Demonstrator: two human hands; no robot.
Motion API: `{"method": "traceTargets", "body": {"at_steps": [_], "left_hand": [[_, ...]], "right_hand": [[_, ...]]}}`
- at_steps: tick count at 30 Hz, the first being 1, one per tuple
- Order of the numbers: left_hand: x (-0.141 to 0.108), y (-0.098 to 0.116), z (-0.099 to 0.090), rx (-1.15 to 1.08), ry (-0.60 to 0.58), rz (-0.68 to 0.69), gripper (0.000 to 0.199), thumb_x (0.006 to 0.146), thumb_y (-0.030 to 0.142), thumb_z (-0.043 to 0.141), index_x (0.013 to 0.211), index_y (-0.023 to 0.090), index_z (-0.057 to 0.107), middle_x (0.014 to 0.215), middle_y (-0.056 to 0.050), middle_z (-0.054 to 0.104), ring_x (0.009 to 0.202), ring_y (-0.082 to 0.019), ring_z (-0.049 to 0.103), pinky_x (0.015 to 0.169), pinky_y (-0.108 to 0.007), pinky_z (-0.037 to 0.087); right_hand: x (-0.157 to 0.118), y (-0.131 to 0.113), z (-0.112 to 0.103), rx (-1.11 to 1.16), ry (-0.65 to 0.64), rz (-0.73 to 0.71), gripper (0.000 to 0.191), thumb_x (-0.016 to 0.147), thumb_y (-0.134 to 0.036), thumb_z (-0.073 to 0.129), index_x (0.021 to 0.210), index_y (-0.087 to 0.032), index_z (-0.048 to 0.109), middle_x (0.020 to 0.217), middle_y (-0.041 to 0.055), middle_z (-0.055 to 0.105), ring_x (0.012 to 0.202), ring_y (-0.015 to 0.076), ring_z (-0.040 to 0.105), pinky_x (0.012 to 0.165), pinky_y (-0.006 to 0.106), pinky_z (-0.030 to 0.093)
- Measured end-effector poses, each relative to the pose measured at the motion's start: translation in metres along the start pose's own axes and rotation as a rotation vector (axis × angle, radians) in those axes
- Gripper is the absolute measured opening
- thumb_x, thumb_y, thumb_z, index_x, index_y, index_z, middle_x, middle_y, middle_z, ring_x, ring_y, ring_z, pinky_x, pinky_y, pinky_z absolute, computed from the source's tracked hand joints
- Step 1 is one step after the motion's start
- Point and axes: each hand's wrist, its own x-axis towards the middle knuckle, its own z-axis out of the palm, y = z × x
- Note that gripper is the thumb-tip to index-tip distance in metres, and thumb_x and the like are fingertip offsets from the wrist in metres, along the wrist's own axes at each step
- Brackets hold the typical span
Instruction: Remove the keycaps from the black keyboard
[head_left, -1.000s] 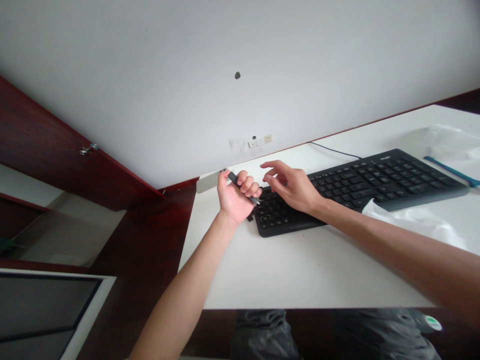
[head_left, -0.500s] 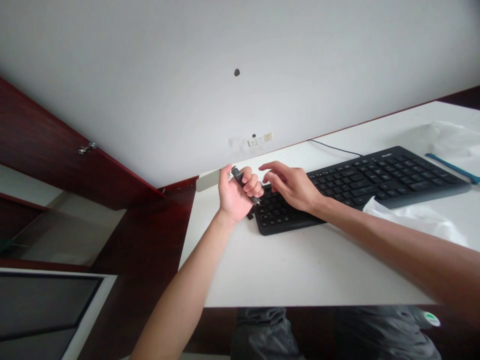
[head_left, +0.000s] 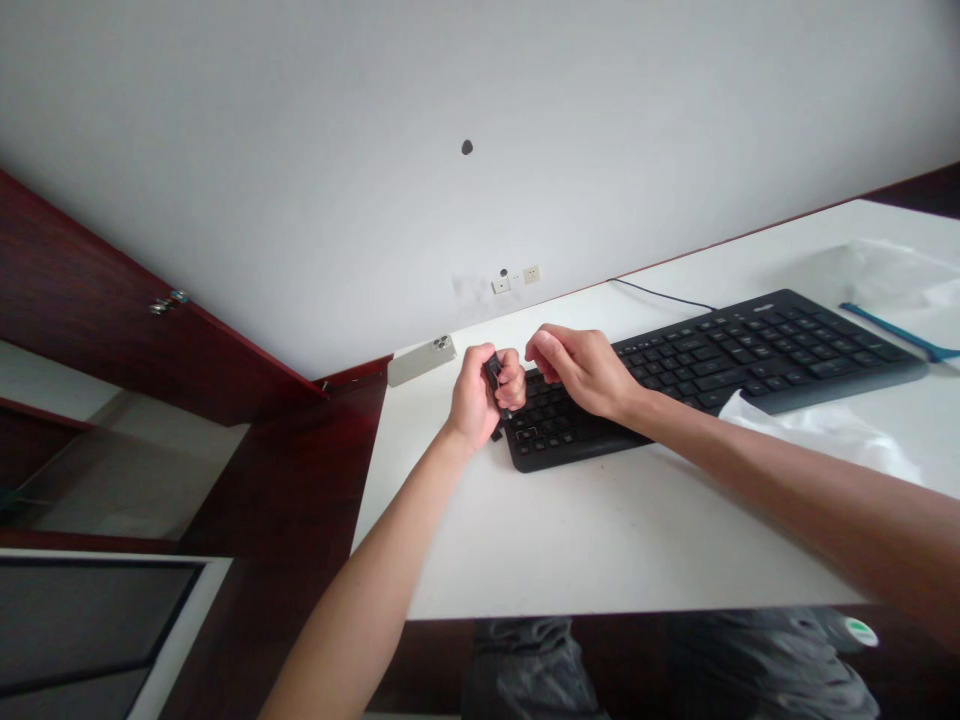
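At black keyboard (head_left: 757, 350) | left hand (head_left: 474, 398): fingers clamped on slim black object (head_left: 493, 372) | right hand (head_left: 581, 370): fingers together

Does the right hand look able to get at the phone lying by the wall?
Probably not directly: the left hand, gripping a dark object, sits between the right hand and the phone, blocking the straight path.

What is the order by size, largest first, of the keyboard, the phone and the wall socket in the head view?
Largest first: the black keyboard, the phone, then the wall socket. The socket sits farther away, so its place is unsure.
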Motion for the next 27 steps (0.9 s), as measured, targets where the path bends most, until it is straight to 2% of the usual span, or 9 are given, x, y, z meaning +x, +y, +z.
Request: {"method": "traceTargets", "body": {"at_steps": [2, 7, 16, 19, 21, 24, 27], "left_hand": [[-0.001, 0.003, 0.000, -0.027, 0.003, 0.004, 0.057, 0.105, 0.054, 0.032, 0.058, 0.021, 0.037, 0.051, 0.004, 0.024, 0.046, -0.010, 0.025, 0.048, -0.024, 0.030], [-0.004, 0.006, 0.001, -0.076, 0.039, -0.035, 0.057, 0.103, 0.057, 0.033, 0.058, 0.022, 0.034, 0.050, 0.004, 0.024, 0.045, -0.010, 0.025, 0.048, -0.025, 0.031], [-0.008, 0.009, 0.002, -0.136, -0.029, -0.065, 0.061, 0.103, 0.062, 0.027, 0.057, 0.022, 0.030, 0.050, 0.004, 0.019, 0.045, -0.011, 0.022, 0.048, -0.026, 0.030], [-0.009, 0.008, 0.004, -0.145, -0.036, -0.083, 0.063, 0.102, 0.069, 0.027, 0.061, 0.022, 0.034, 0.053, 0.004, 0.021, 0.047, -0.011, 0.023, 0.049, -0.026, 0.032], [-0.008, 0.006, 0.006, -0.139, -0.032, -0.093, 0.061, 0.100, 0.071, 0.031, 0.066, 0.021, 0.040, 0.057, 0.003, 0.028, 0.050, -0.013, 0.030, 0.052, -0.027, 0.037], [-0.005, 0.002, 0.009, -0.123, -0.007, -0.046, 0.048, 0.101, 0.059, 0.039, 0.075, 0.020, 0.049, 0.065, 0.000, 0.037, 0.058, -0.015, 0.040, 0.059, -0.028, 0.044], [-0.001, -0.001, 0.008, -0.111, 0.021, 0.001, 0.035, 0.100, 0.045, 0.044, 0.078, 0.019, 0.051, 0.067, 0.000, 0.037, 0.059, -0.014, 0.040, 0.061, -0.027, 0.044]], "right_hand": [[-0.001, 0.000, 0.001, -0.021, -0.010, -0.004, 0.056, 0.111, -0.059, 0.034, 0.080, -0.021, 0.062, 0.065, -0.0013, 0.057, 0.060, 0.0142, 0.052, 0.064, 0.030, 0.039], [-0.002, -0.003, 0.000, -0.053, -0.027, 0.000, 0.060, 0.111, -0.060, 0.031, 0.076, -0.021, 0.060, 0.063, -0.0009, 0.057, 0.058, 0.0145, 0.051, 0.063, 0.030, 0.039], [-0.001, 0.001, -0.001, -0.076, -0.057, -0.020, 0.061, 0.111, -0.059, 0.031, 0.072, -0.022, 0.060, 0.061, -0.0012, 0.058, 0.056, 0.0141, 0.050, 0.062, 0.030, 0.038], [-0.001, -0.001, -0.001, -0.071, -0.051, -0.039, 0.058, 0.111, -0.059, 0.033, 0.076, -0.022, 0.061, 0.062, -0.0004, 0.059, 0.057, 0.0151, 0.051, 0.062, 0.031, 0.039], [-0.002, -0.004, -0.001, -0.041, -0.020, -0.048, 0.052, 0.110, -0.058, 0.037, 0.083, -0.022, 0.063, 0.067, 0.0011, 0.064, 0.060, 0.0165, 0.057, 0.063, 0.031, 0.042], [-0.003, -0.008, -0.001, 0.042, 0.002, -0.039, 0.038, 0.107, -0.056, 0.047, 0.099, -0.023, 0.064, 0.080, 0.0027, 0.074, 0.066, 0.0185, 0.065, 0.065, 0.030, 0.047], [-0.002, -0.009, -0.001, 0.011, 0.023, -0.028, 0.027, 0.106, -0.048, 0.051, 0.106, -0.024, 0.063, 0.072, -0.0003, 0.070, 0.059, 0.0172, 0.061, 0.062, 0.029, 0.045]]}}
